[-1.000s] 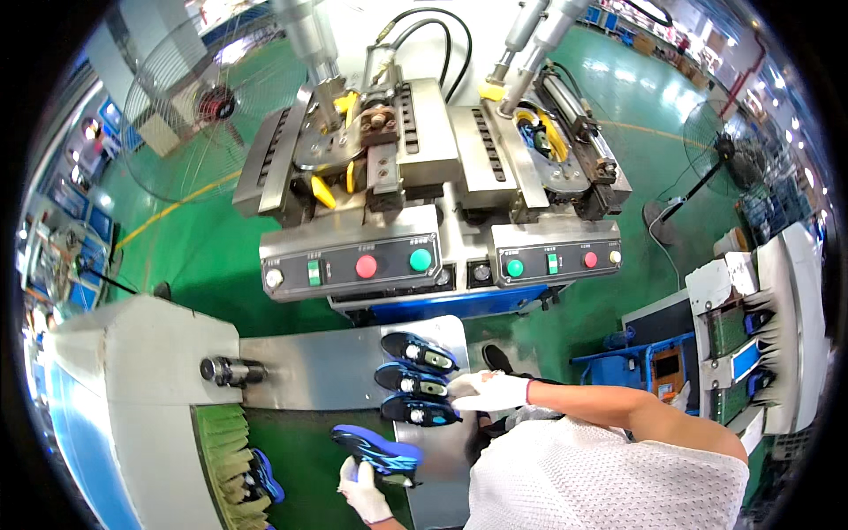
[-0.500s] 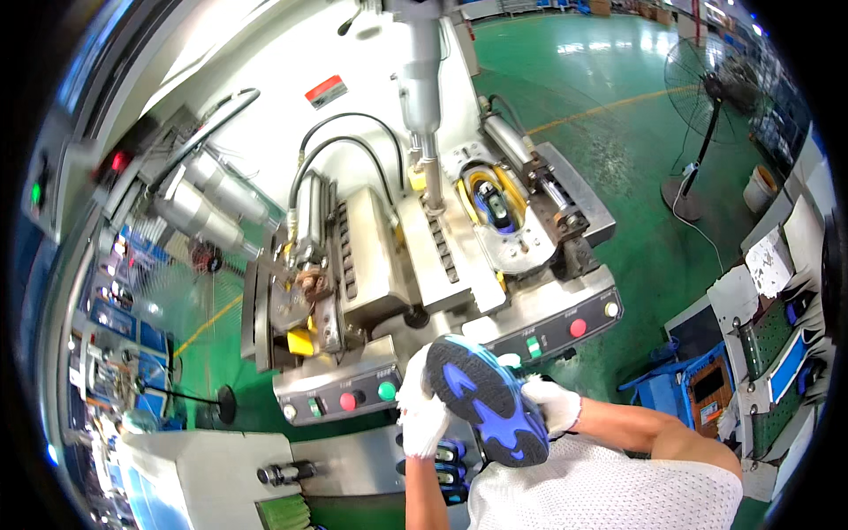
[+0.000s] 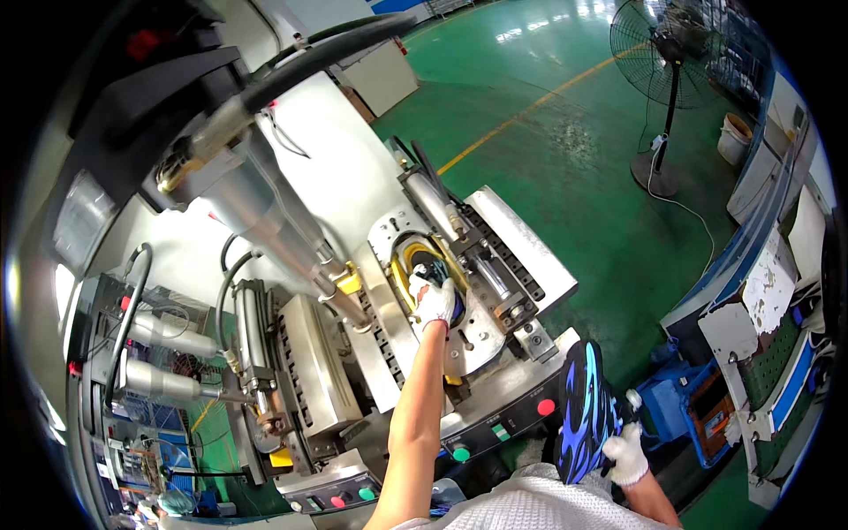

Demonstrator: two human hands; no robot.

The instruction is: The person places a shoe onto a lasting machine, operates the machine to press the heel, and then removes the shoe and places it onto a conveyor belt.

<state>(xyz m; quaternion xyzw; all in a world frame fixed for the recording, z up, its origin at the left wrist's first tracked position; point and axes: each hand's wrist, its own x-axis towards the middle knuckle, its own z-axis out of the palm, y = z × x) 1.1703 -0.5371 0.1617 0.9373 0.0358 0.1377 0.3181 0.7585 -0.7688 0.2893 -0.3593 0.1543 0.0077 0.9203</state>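
My left hand (image 3: 433,303), in a white glove, reaches into the yellow-lined pocket (image 3: 397,281) of the press machine. Its fingers are closed on a dark shoe (image 3: 427,261) sitting in that pocket; the hand covers much of the shoe. On the right, close to my body, my right hand (image 3: 627,458), also gloved, grips another shoe (image 3: 583,411), black with blue streaks. This one is held upright, clear of the machine.
A front panel carries a red button (image 3: 546,407) and a green button (image 3: 460,453). A thick metal cylinder (image 3: 265,212) slants over the machine's middle. To the right are a blue crate (image 3: 658,397), a perforated rack (image 3: 768,389) and a standing fan (image 3: 667,79).
My left hand has left the blue-and-black shoe and reached forward to the one in the machine. My right hand has carried its shoe rightward and turned it. The view has shifted.
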